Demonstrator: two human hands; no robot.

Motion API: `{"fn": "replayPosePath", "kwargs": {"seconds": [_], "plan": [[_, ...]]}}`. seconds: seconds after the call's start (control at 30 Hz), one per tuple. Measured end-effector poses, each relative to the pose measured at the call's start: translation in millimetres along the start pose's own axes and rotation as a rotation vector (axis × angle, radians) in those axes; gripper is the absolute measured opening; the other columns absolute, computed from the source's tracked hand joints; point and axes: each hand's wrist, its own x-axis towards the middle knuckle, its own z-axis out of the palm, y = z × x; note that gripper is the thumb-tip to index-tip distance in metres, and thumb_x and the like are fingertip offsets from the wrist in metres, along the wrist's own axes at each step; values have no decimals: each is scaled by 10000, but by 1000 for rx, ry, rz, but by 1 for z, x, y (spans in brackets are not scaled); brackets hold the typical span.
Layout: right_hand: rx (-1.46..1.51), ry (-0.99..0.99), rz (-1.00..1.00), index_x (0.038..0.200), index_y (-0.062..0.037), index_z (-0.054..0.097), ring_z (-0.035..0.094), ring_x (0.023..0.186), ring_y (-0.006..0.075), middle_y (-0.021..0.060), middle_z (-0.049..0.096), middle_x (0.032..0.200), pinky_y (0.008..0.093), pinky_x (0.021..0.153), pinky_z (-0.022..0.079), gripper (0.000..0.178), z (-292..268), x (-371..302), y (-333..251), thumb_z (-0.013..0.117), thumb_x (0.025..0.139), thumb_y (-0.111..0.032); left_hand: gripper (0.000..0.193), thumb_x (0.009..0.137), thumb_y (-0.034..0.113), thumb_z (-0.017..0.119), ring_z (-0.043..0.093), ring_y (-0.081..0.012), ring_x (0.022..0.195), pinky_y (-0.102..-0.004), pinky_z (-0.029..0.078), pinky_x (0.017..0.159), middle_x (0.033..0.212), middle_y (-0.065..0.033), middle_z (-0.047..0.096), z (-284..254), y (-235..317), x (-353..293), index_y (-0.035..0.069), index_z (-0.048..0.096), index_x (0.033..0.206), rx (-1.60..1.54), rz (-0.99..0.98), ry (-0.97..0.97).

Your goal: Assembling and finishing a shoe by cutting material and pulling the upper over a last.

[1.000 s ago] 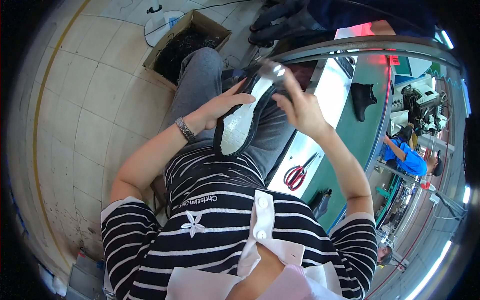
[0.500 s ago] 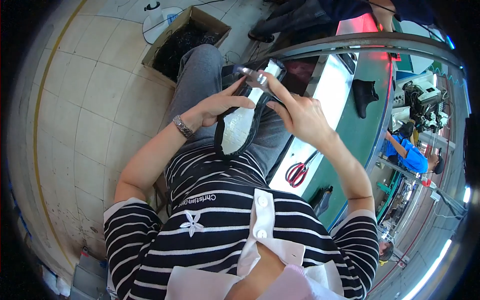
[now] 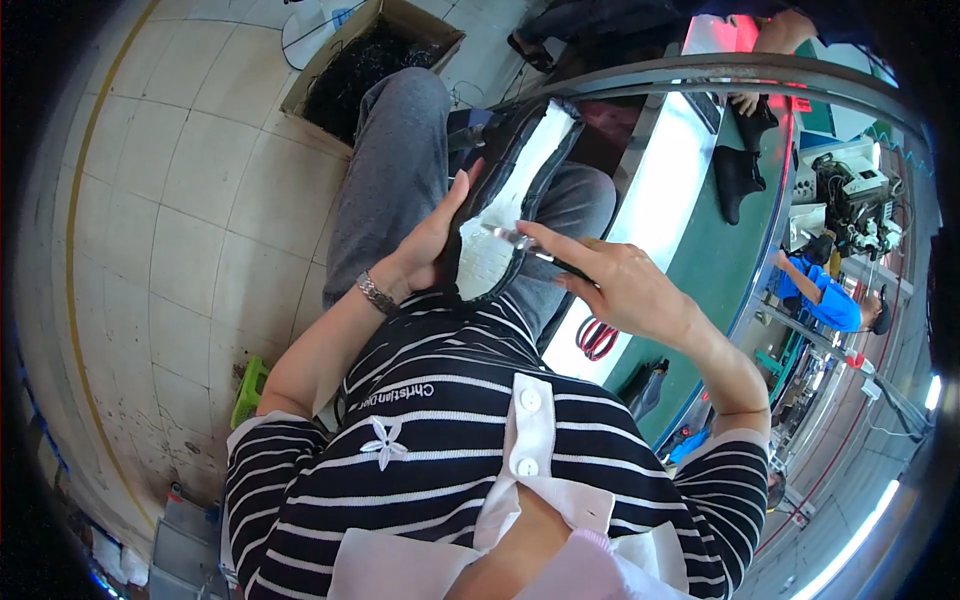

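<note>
A black shoe (image 3: 490,262) lies bottom up over my lap, its white underside framed by dark folded edges. Its wide end is near my belly, and the narrow end points away. My left hand (image 3: 432,243) grips the shoe along its left side; most of the fingers are hidden beneath it. In my right hand (image 3: 630,290) is a hand tool (image 3: 513,238) with a shiny metal head and a dark handle. The head rests at or just over the wide part of the underside; its exact kind I cannot make out.
Red-handled scissors (image 3: 597,338) lie on the bright white strip (image 3: 655,200) to the right. Beyond it, a green bench (image 3: 690,260) carries black boots (image 3: 738,185); another person's hand (image 3: 745,103) touches one. A metal rail (image 3: 700,68) crosses ahead. A carton (image 3: 300,90) of black scraps stands far left.
My right hand has drawn the tool toward me, from the shoe's middle to its wide end. My left thumb has left the underside. Another person's hand has reached a boot on the bench.
</note>
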Motion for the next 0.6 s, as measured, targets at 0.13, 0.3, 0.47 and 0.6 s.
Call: {"fn": "replayPosePath", "kwargs": {"seconds": [0.13, 0.3, 0.47, 0.6], "plan": [[-490, 246, -97, 1458, -365, 315, 665, 776, 317, 173, 639, 996, 413, 599, 543, 696, 25, 7, -14, 577, 882, -76, 696, 942, 636, 366, 532, -175, 1177, -355, 427, 1000, 1354, -80, 512, 18, -1, -7, 200, 301, 1480, 0, 53, 89], [-527, 235, -73, 1444, -416, 335, 591, 538, 196, 55, 564, 692, 342, 430, 489, 741, 34, 10, -1, 593, 846, -61, 693, 941, 588, 444, 445, -185, 1267, -371, 397, 1031, 1437, -69, 402, 16, -6, -8, 249, 236, 1508, -26, 149, 41], [-419, 344, -138, 1418, -407, 396, 542, 463, 189, 24, 526, 625, 328, 405, 463, 725, 51, 7, 21, 638, 823, -70, 739, 914, 410, 590, 363, -192, 1326, -358, 348, 1062, 1482, -55, 325, 18, -7, -8, 262, 198, 1523, -11, 164, 16], [-250, 192, -50, 1417, -364, 416, 593, 514, 230, 69, 592, 665, 342, 461, 485, 721, 21, 0, 2, 676, 809, -77, 799, 873, 325, 639, 309, -206, 1362, -366, 280, 1100, 1518, -56, 274, 15, -10, -3, 241, 189, 1528, 158, 228, 124]]}}
